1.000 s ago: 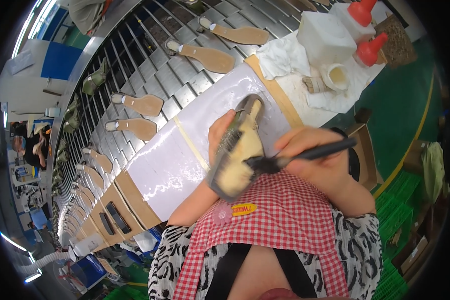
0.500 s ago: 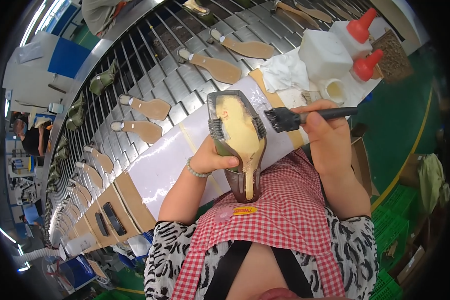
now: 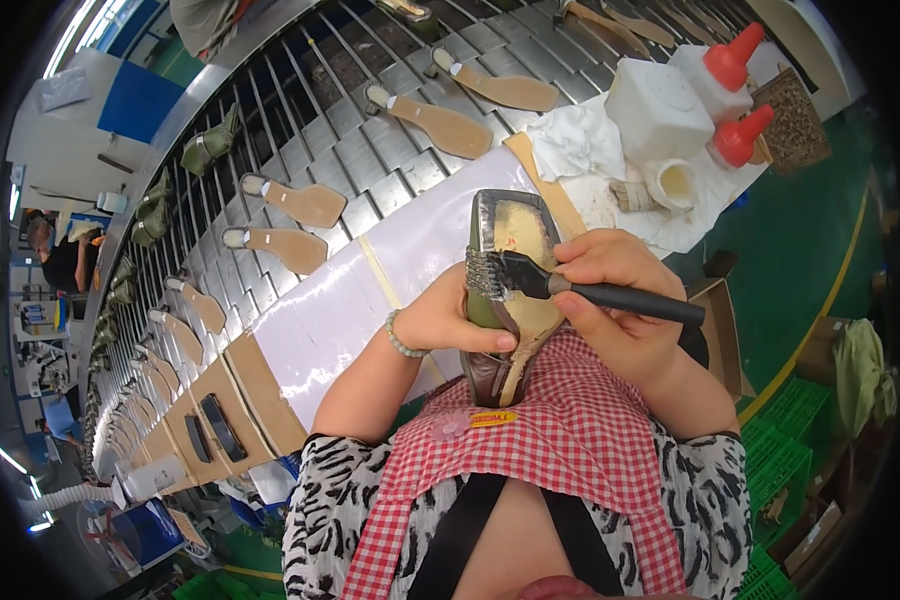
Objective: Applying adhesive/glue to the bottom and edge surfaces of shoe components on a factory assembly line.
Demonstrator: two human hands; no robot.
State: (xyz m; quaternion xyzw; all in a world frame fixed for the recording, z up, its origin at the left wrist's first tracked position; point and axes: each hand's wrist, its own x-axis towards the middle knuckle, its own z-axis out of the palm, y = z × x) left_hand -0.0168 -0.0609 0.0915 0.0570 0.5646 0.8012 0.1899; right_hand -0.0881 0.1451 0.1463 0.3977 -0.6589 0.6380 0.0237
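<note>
My left hand point(image 3: 445, 318) wraps round an unfinished shoe point(image 3: 515, 228), green at the side, turned bottom up with its square toe away from me. Its pale yellow underside faces me, with a dark folded rim and pleated strips at the edge. The heel end is close to my checked apron. In my right hand point(image 3: 625, 275) is a black brush point(image 3: 645, 302), pinched near its head. The bristles rest on the shoe's left rim, over the pleated strip. The right part of the underside is partly hidden by my fingers and the brush.
Behind the pale work board point(image 3: 335, 285) runs a metal slatted conveyor point(image 3: 355, 190) with several tan soles point(image 3: 435, 122) and green shoe uppers point(image 3: 210, 140). At right stand white bottles point(image 3: 660, 105) with red nozzles, an open pot point(image 3: 672, 183) and crumpled white tissue point(image 3: 580, 135).
My right hand has brought the brush left and down onto the shoe's left rim. The shoe has shifted a little to the right in my left hand.
</note>
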